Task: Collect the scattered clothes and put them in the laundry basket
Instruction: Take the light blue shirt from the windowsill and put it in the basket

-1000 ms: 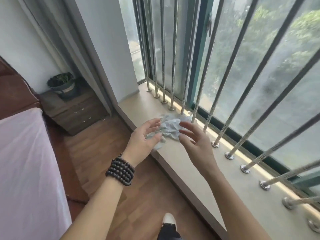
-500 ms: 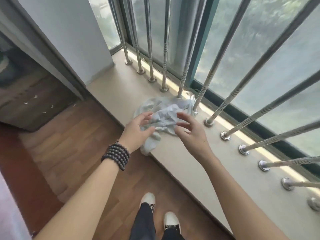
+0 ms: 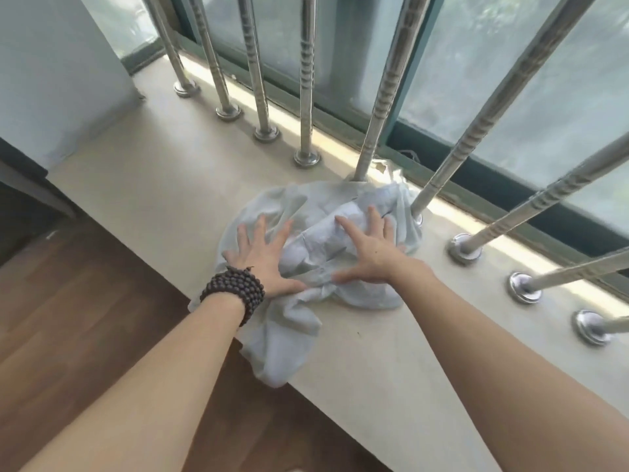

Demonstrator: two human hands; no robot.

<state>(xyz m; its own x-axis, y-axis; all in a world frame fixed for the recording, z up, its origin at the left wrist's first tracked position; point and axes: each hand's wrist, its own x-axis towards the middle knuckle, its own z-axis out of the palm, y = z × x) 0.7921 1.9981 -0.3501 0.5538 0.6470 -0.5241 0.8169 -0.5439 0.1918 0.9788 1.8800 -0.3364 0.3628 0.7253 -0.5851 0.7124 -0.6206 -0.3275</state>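
Note:
A crumpled pale blue-grey garment (image 3: pixel 306 318) lies on the beige window ledge (image 3: pixel 163 185), bunched against the feet of two metal bars, with one end hanging over the ledge's front edge. My left hand (image 3: pixel 262 257), a dark bead bracelet on its wrist, lies flat on the garment's left side with fingers spread. Flat on the right side of the cloth rests my right hand (image 3: pixel 367 253), its fingers also spread. No laundry basket is in view.
A row of steel window bars (image 3: pixel 306 97) stands along the back of the ledge in front of frosted glass. A white wall (image 3: pixel 51 80) closes the ledge's left end. Brown wooden floor (image 3: pixel 68 318) lies below to the left.
Both hands have come down from hovering over the garment and now lie flat on it. The view has moved closer and lower over the ledge.

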